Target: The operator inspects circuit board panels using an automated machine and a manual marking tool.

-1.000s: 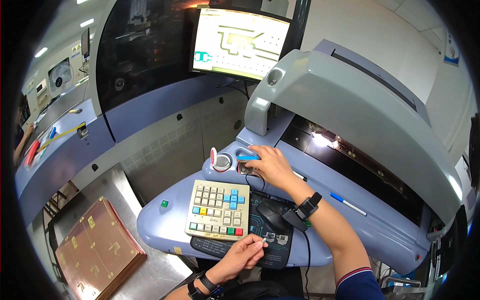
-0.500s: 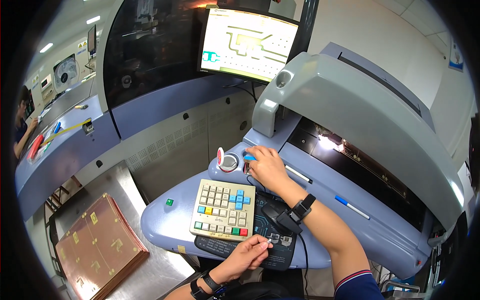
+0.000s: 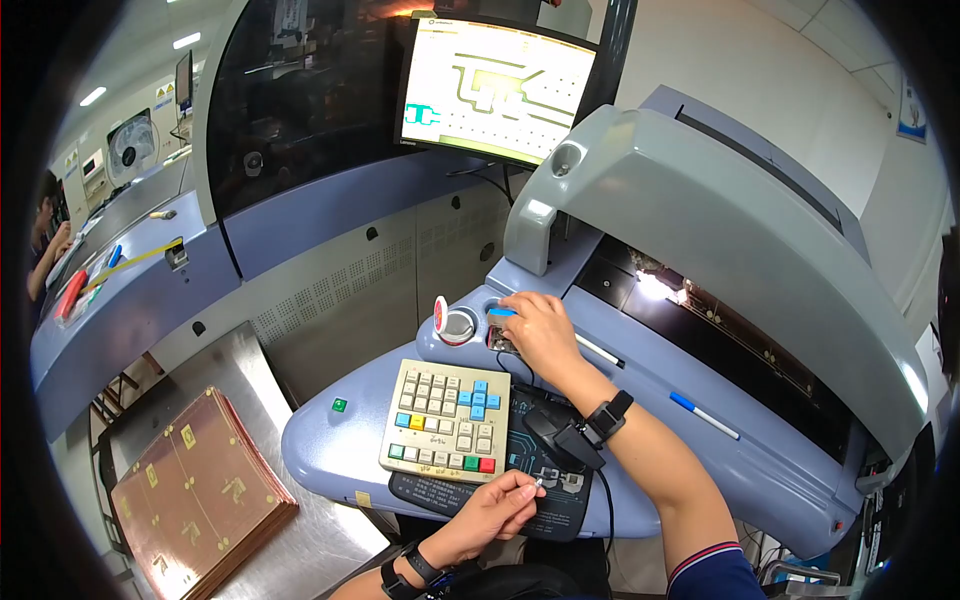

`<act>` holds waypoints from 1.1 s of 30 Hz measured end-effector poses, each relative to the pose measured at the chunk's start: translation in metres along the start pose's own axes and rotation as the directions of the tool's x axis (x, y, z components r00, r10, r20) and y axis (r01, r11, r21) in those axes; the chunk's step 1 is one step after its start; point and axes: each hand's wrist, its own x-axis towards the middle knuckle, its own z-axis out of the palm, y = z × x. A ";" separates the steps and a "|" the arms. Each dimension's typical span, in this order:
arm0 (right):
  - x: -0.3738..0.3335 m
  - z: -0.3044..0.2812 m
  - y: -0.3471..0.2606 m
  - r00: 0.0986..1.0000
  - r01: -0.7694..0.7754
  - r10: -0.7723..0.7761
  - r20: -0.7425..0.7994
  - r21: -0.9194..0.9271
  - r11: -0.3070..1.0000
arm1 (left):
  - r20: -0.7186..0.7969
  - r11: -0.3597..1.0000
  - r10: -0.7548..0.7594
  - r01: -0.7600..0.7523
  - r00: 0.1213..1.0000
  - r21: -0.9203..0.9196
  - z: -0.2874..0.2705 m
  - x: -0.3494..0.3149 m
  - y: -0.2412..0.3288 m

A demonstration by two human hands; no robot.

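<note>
My left hand [image 3: 495, 512] is closed in a pinch just below the keypad, with a tiny silvery piece [image 3: 540, 482] between thumb and forefinger. My right hand [image 3: 543, 335] reaches over the machine's console, its fingers curled down beside a small box [image 3: 499, 337] with metallic-looking contents. A blue piece [image 3: 501, 312] shows at its fingertips; whether they grip it is hidden. Left of that box stands a round tin [image 3: 458, 326] with its lid [image 3: 441, 314] tipped up. A beige keypad [image 3: 445, 420] with coloured keys lies between my hands.
A black mouse [image 3: 548, 425] rests on a dark mat [image 3: 545, 515], close to my right wrist. Two pens, one dark-ended [image 3: 600, 350] and one blue-capped [image 3: 705, 415], lie on the console. A lit monitor [image 3: 495, 90] stands behind. Stacked brown panels [image 3: 205, 495] occupy the metal table at left.
My right hand has shifted slightly right, uncovering more of the small box. My left hand stays in place with its pinch. The person at far left has moved a hand.
</note>
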 end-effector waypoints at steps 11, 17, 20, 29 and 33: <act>0.002 -0.003 -0.001 1.000 -0.015 0.014 -0.008 -0.011 1.000 | -0.006 1.000 0.012 -0.012 1.000 0.014 0.000 -0.001 0.000; 0.000 -0.004 0.004 0.999 -0.004 0.005 -0.034 0.047 0.999 | -0.008 1.000 0.005 -0.005 1.000 0.022 0.001 0.000 0.000; -0.002 -0.012 0.009 0.997 0.001 0.011 -0.076 0.146 0.989 | 0.000 1.000 0.000 0.000 1.000 0.007 0.001 0.001 0.000; -0.086 -0.126 -0.048 0.997 -0.075 0.040 0.072 0.606 0.792 | -0.057 0.992 0.123 -0.124 0.991 -0.016 0.008 -0.008 -0.003; -0.133 -0.153 -0.080 0.966 -0.212 0.058 0.251 0.647 0.733 | -0.060 0.983 0.182 -0.180 0.982 0.037 0.021 -0.007 -0.005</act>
